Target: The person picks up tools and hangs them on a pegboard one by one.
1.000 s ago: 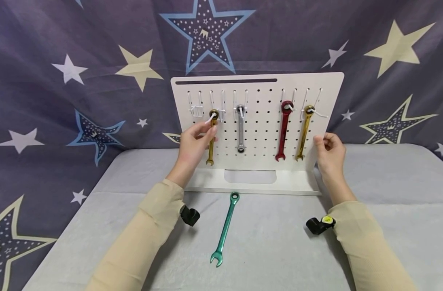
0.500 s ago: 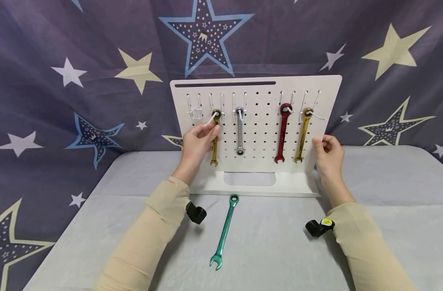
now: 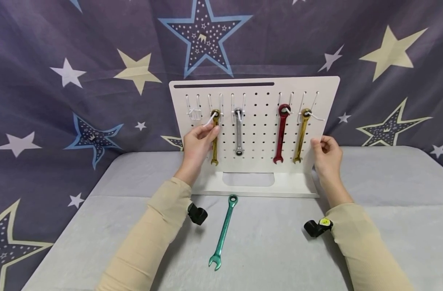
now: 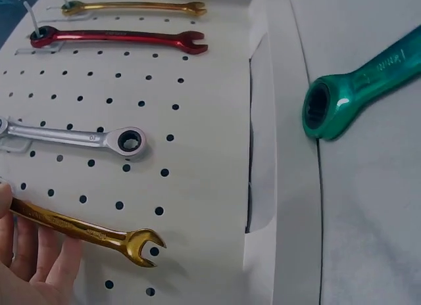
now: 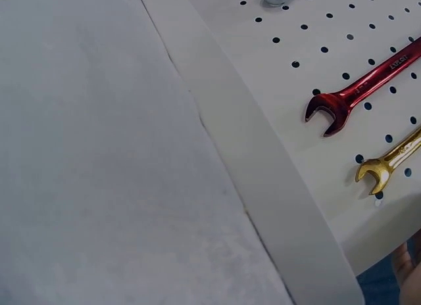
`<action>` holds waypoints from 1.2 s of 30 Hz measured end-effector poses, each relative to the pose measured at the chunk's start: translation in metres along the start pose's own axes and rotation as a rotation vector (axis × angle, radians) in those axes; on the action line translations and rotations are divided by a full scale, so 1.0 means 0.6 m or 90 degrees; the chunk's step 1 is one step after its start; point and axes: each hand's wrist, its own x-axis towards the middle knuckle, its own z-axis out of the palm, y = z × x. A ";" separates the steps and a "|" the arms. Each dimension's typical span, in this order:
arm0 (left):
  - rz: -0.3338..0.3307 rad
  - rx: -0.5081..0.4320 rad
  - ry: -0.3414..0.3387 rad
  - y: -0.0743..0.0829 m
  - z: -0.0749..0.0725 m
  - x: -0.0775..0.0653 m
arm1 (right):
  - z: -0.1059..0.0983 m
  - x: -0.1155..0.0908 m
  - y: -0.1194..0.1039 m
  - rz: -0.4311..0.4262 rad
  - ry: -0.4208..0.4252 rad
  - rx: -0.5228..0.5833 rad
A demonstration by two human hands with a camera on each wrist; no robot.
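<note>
My left hand (image 3: 196,151) pinches a gold ratcheting combination wrench (image 3: 215,154) near its upper end. The ring of that wrench is at a white hook on the left part of the white pegboard (image 3: 259,163), with the open end hanging down. In the left wrist view the fingers lie behind the shaft (image 4: 72,227). My right hand (image 3: 327,159) grips the board's right edge, thumb in front. Flat on the table in front lies a green wrench (image 3: 223,236), ring end toward the board.
Between the hands hang a silver wrench (image 3: 238,133), a red wrench (image 3: 281,135) and a second gold wrench (image 3: 301,137) on hooks. Another hook (image 3: 194,114) at the far left bears no wrench. The board's base (image 3: 210,188) stands on a grey-covered table (image 3: 272,242), before a star-patterned curtain (image 3: 97,36).
My left hand has shifted slightly right and the gold wrench with it, now hanging straighter. The right hand stays on the board's edge. The whole head view has moved a little.
</note>
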 end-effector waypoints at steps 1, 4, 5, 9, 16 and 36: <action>0.022 0.012 -0.001 -0.002 -0.001 -0.001 | 0.000 0.000 0.000 0.000 -0.001 -0.001; 0.096 0.056 -0.009 -0.010 -0.004 -0.005 | 0.002 -0.001 0.001 0.000 0.000 0.000; 0.122 0.069 -0.013 -0.012 -0.005 -0.007 | 0.002 -0.002 0.001 0.000 0.000 0.000; 0.188 0.107 -0.023 -0.017 -0.013 -0.017 | 0.004 -0.003 0.000 0.003 -0.002 0.004; 0.151 0.128 -0.055 0.001 -0.029 -0.051 | 0.005 -0.001 0.003 0.005 -0.002 0.007; 0.096 0.289 -0.378 0.029 -0.067 -0.145 | 0.002 0.003 0.004 0.024 -0.003 -0.001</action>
